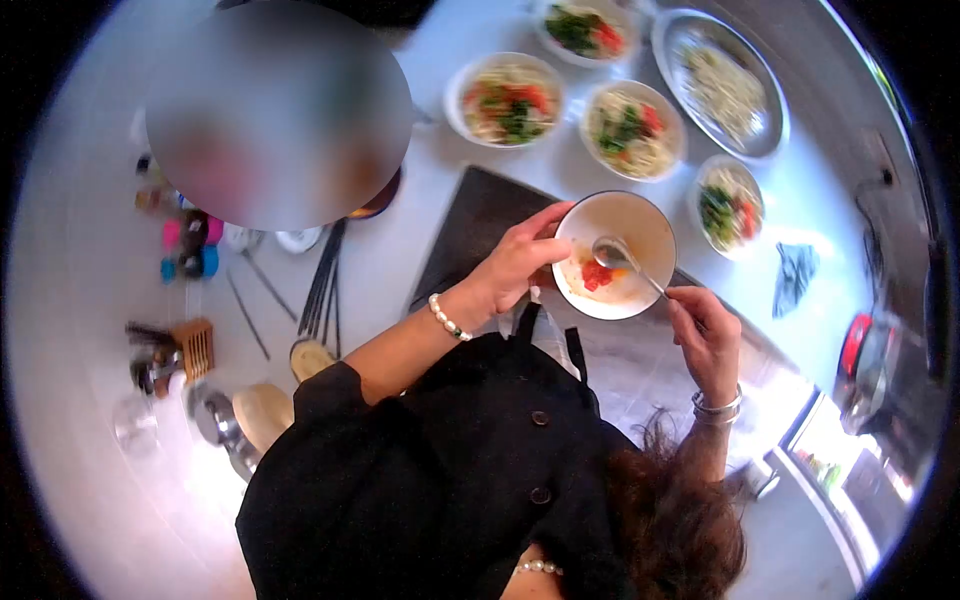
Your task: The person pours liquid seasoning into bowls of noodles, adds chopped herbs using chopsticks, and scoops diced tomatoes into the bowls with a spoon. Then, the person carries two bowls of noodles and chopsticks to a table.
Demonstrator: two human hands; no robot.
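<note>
My left hand [520, 256] grips the left rim of a white bowl [630, 222], its thumb over the inside edge. The bowl is tilted toward me and holds a little red food [597, 275], perhaps chopped tomato, with smears on the wall. Closed around the handle of a metal spoon [640, 272] is my right hand [703, 325], at the bowl's right side. The spoon's head rests inside the bowl beside the red food. Beyond stand bowls of noodles with greens and red pieces, the nearest being one bowl [640, 165] just past the rim.
A dark board [470, 215] lies under my left forearm. At the back right is a metal tray [665, 65] of noodles. A blue cloth [795, 278] lies to the right, near a red-and-black appliance [855, 345]. Utensils [325, 280] stand on the left; a blurred patch hides the upper left.
</note>
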